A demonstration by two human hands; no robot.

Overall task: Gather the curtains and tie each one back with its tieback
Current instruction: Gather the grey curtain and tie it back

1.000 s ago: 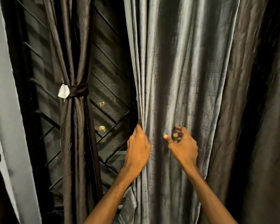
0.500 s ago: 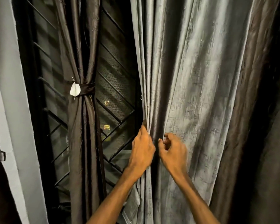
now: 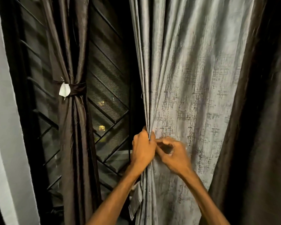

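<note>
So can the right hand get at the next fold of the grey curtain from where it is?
Probably yes: the right hand lies against the grey curtain beside the left hand, and nothing covers the loose cloth to its right.

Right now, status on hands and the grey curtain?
Left hand grips gathered pleats of grey curtain. Right hand blurred, fingers curled at the fabric. Brown curtain already tied. Nothing in the way.

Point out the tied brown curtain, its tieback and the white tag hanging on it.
tied brown curtain [image 3: 76, 135]: head view, on the gathered folds below the band.
tieback [image 3: 77, 88]: head view, on the dark band around the curtain's waist.
white tag [image 3: 64, 91]: head view, on the middle of the tag.
</note>
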